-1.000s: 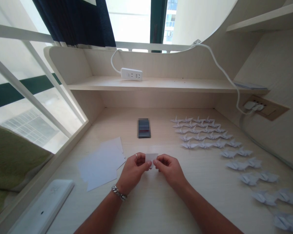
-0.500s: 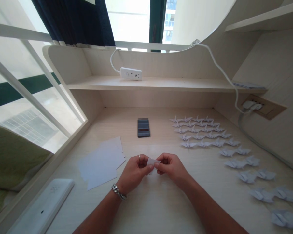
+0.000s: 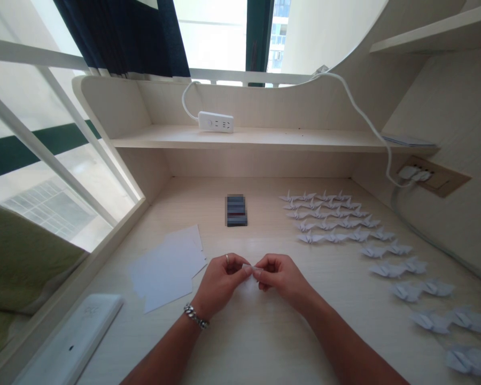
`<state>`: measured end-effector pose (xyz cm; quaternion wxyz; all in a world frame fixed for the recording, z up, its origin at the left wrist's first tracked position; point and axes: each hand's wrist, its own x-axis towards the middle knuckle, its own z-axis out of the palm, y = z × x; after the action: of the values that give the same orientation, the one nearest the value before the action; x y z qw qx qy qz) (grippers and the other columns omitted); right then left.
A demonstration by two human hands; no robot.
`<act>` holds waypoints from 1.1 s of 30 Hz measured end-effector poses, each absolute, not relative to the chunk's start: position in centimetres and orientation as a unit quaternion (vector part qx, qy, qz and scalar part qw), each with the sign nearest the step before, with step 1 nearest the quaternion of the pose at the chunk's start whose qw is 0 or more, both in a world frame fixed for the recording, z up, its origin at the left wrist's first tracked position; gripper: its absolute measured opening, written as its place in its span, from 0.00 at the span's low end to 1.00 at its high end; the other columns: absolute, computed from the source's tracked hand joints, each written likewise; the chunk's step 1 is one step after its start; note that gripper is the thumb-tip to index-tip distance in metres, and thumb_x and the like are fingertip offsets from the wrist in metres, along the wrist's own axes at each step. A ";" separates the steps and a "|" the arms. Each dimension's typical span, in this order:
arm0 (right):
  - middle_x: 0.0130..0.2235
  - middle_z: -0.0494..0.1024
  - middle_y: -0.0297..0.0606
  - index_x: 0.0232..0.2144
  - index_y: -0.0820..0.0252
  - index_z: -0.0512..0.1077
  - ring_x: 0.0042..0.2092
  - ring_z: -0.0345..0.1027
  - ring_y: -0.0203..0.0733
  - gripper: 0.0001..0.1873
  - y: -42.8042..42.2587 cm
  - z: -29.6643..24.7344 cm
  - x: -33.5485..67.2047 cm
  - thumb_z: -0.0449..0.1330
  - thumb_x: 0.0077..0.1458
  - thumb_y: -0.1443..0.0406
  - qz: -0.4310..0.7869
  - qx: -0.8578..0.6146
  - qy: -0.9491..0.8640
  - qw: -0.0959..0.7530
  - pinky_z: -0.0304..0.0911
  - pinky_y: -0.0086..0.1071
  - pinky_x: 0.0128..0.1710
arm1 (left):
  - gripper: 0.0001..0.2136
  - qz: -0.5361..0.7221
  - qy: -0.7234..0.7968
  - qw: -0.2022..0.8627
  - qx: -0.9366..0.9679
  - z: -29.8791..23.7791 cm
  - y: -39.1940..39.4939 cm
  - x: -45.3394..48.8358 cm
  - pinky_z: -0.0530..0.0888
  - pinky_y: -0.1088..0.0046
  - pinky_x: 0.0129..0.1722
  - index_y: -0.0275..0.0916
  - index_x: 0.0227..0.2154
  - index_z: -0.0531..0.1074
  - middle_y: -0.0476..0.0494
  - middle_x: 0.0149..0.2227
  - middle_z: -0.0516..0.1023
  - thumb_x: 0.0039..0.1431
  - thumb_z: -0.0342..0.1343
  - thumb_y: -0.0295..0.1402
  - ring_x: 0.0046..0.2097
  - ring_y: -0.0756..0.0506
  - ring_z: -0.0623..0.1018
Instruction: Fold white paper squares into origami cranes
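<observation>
A small folded piece of white paper (image 3: 247,266) is pinched between both hands above the middle of the desk; my fingers cover much of it. My left hand (image 3: 223,278), with a ring and a chain bracelet, is closed on the paper's left side. From the other side, the thumb and fingers of my right hand (image 3: 279,272) grip it, the thumbs almost meeting. Several folded white paper cranes (image 3: 336,213) stand in rows at the right. Loose white sheets (image 3: 168,270) overlap on the desk left of my left hand.
A dark, pixelated rectangular object (image 3: 236,210) lies beyond my hands. A white flat box-like device (image 3: 70,337) rests at the front left. The power strip (image 3: 215,122) sits on the shelf (image 3: 264,138); a cable runs down to the wall socket (image 3: 436,175) at right.
The paper has tipped between my fingers and now shows less of its face. My thumbs have drawn slightly closer together. Everything on the desk stays put.
</observation>
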<state>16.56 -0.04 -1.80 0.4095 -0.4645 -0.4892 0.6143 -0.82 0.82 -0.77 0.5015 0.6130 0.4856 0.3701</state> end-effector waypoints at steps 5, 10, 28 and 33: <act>0.19 0.72 0.32 0.24 0.64 0.72 0.22 0.66 0.34 0.18 0.0 -1.7 16.5 0.69 0.39 0.55 0.609 -0.466 -0.491 0.414 0.62 0.29 0.24 | 0.09 0.386 0.492 0.523 0.579 -0.5 0.7 -0.8 0.67 0.75 0.26 0.35 0.25 0.77 0.46 0.22 0.77 0.46 0.64 0.36 0.25 0.50 0.71; 0.19 0.72 0.32 0.25 0.64 0.73 0.22 0.66 0.34 0.16 0.0 -1.7 16.6 0.68 0.40 0.56 0.599 -0.472 -0.489 0.423 0.62 0.29 0.24 | 0.11 0.382 0.476 0.528 0.591 -0.8 0.8 -0.8 0.68 0.74 0.28 0.35 0.31 0.77 0.46 0.25 0.77 0.48 0.63 0.37 0.27 0.49 0.73; 0.21 0.76 0.35 0.29 0.65 0.77 0.25 0.69 0.35 0.15 -0.2 -1.3 16.6 0.69 0.40 0.59 0.614 -0.453 -0.474 0.440 0.67 0.30 0.28 | 0.10 0.374 0.467 0.523 0.607 -0.6 0.8 -0.7 0.65 0.76 0.26 0.33 0.29 0.76 0.49 0.22 0.73 0.48 0.63 0.36 0.25 0.51 0.69; 0.21 0.76 0.35 0.28 0.64 0.77 0.25 0.71 0.35 0.13 -0.2 -1.2 16.7 0.69 0.39 0.61 0.623 -0.454 -0.447 0.454 0.68 0.30 0.28 | 0.08 0.393 0.460 0.529 0.595 -0.5 0.8 -0.8 0.64 0.77 0.25 0.34 0.29 0.77 0.50 0.21 0.72 0.48 0.63 0.34 0.25 0.53 0.67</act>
<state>16.71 -0.18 -1.20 0.4537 -0.4541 -0.4471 0.6230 -0.76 0.82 -0.46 0.5291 0.5949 0.4603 0.3928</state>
